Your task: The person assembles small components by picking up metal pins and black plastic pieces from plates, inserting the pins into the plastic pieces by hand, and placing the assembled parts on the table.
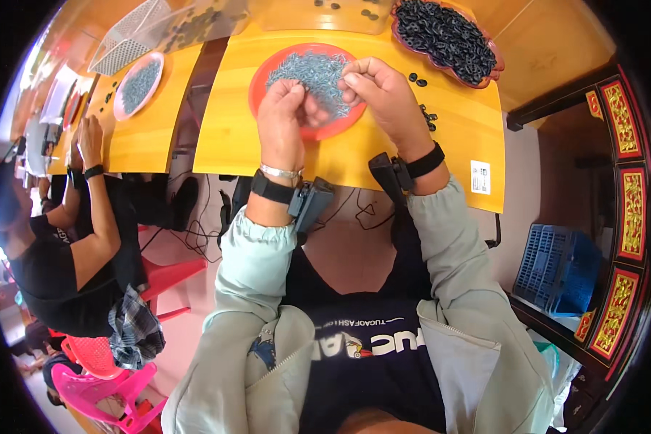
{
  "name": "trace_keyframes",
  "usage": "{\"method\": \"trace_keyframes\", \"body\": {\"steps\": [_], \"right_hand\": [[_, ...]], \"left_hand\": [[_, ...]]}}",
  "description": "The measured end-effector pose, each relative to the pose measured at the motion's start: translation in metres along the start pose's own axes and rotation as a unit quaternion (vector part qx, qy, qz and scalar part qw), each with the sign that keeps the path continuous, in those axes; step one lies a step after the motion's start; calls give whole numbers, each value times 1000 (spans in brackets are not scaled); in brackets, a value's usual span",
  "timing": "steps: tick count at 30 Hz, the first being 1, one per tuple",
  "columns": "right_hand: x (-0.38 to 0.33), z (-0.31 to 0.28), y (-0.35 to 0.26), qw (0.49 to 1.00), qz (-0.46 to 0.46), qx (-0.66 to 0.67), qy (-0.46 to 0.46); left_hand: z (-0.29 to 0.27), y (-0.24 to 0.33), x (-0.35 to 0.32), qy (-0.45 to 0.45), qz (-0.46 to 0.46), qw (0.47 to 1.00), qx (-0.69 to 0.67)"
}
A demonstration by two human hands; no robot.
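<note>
A red plate (256, 98) full of small silvery metal pieces (311, 71) sits on the yellow table (228, 137). Over its left side, my left hand (282, 119) is closed, thumb against index finger, the other fingers curled. At the plate's right edge my right hand (383, 94) is also closed in a pinch. Whatever the fingertips hold is too small to make out. To the right of the plate, several black ring-like pieces (428, 117) lie loose near my right wrist. Beyond them stands a reddish bowl (495, 66) heaped with black rings (445, 36).
Clear plastic bins (325, 23) line the table's far side. At the left, a co-worker (58, 260) sits at another yellow table with a pink-rimmed plate (120, 108) of metal pieces and a white basket (126, 40). A blue crate (553, 267) stands on the right.
</note>
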State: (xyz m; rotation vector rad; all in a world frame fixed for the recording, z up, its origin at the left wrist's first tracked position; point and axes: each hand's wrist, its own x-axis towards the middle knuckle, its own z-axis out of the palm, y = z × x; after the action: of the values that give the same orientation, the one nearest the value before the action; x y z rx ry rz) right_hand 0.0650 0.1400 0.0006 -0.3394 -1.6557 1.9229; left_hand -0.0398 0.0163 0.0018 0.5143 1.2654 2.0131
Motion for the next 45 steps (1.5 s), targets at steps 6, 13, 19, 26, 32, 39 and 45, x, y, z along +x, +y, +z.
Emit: {"method": "trace_keyframes", "body": {"steps": [6, 13, 19, 26, 32, 39, 45], "right_hand": [[-1, 3, 4, 1000, -11, -13, 0], [-7, 9, -6, 1000, -9, 19, -22], [-7, 7, -6, 993, -44, -106, -4], [-7, 8, -5, 987, -51, -150, -19], [-8, 6, -7, 982, -49, -182, -24], [-8, 5, -7, 980, -51, -191, -26], [-7, 6, -2, 980, -57, -189, -32]], "left_hand": [[15, -11, -2, 2, -12, 1000, 16], [17, -13, -6, -26, 7, 999, 44], [20, -11, -6, -19, 70, 994, 84], [15, -11, -5, -38, 105, 980, 167], [12, -9, -5, -52, 114, 964, 236], [11, -10, -3, -50, 128, 958, 251], [9, -11, -3, -36, 135, 959, 246]]}}
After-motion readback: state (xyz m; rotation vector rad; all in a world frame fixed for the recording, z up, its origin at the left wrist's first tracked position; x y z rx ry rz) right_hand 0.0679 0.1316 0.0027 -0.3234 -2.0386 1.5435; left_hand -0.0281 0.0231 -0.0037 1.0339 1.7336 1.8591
